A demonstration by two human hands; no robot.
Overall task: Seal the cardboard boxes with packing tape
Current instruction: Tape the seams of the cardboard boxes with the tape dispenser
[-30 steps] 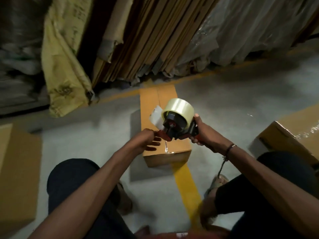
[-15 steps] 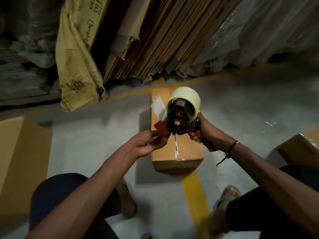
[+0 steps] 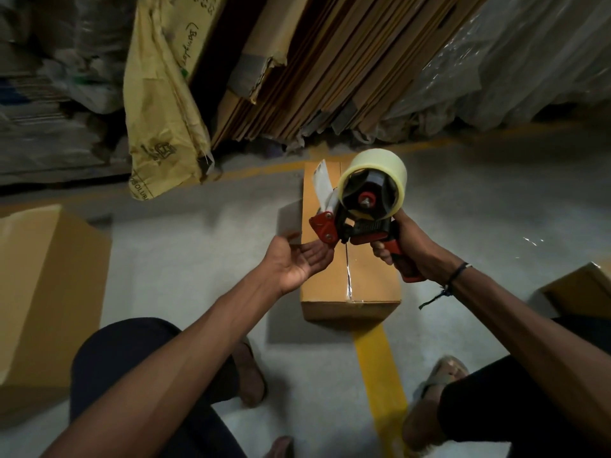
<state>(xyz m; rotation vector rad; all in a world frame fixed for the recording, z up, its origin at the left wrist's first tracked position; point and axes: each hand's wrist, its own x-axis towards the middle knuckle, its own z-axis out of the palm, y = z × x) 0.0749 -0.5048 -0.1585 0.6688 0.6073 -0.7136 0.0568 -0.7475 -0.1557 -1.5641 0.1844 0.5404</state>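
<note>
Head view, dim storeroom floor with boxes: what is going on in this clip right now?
A person crouches over a long brown cardboard box on the grey floor. The right hand grips the handle of a red and black tape dispenser loaded with a roll of clear packing tape, held above the box. The left hand is open, palm up, by the dispenser's front end. A shiny tape strip already runs along the near part of the box's top seam.

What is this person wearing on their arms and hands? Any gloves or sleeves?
No gloves and no sleeves in view: both forearms are bare down to the left hand and the right hand. The only thing worn is a thin dark cord bracelet on the right wrist, with a loose frayed end hanging off it.
</note>
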